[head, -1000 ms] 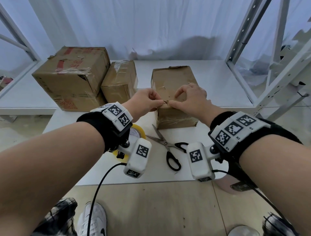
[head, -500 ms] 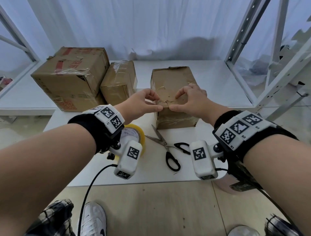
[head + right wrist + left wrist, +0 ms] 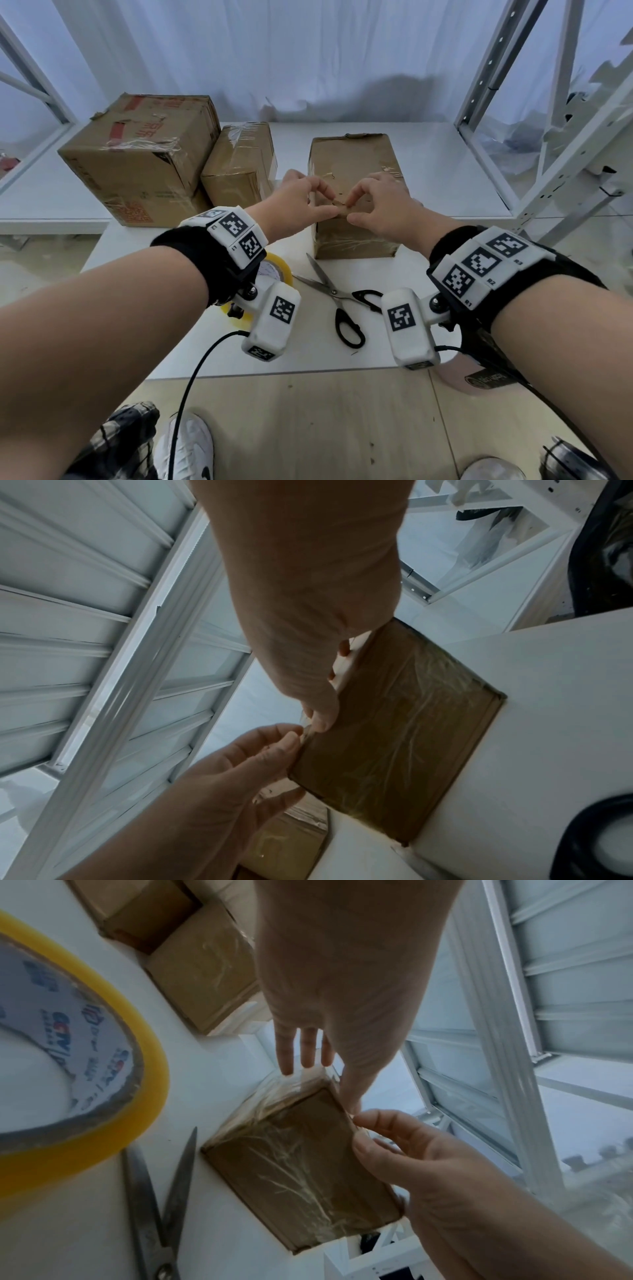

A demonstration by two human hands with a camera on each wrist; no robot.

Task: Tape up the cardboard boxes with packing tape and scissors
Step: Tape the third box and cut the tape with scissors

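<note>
A small brown cardboard box [image 3: 352,164] wrapped in clear tape lies in the middle of the white table [image 3: 178,329]. My left hand [image 3: 334,207] and right hand [image 3: 349,210] meet at its top front edge. Each pinches that edge between an arched index finger and a thumb. In the right wrist view a small scrap [image 3: 305,733] of tape or cardboard sticks up between the two thumbs. The yellow tape roll [image 3: 278,270] lies under my left wrist, half hidden. Open scissors [image 3: 337,296] with black handles lie in front of the box.
A large box [image 3: 137,154] and a medium taped box [image 3: 239,161] stand at the back left, close together. White shelving uprights [image 3: 486,85] rise on the right. The table's front edge runs just below my wrists, with floor and my shoes beneath.
Both hands have stayed at the box's front top edge. The tight pinch has given way to arched index fingers with thumbs at the edge. My left wrist has shifted, uncovering more of the tape roll.
</note>
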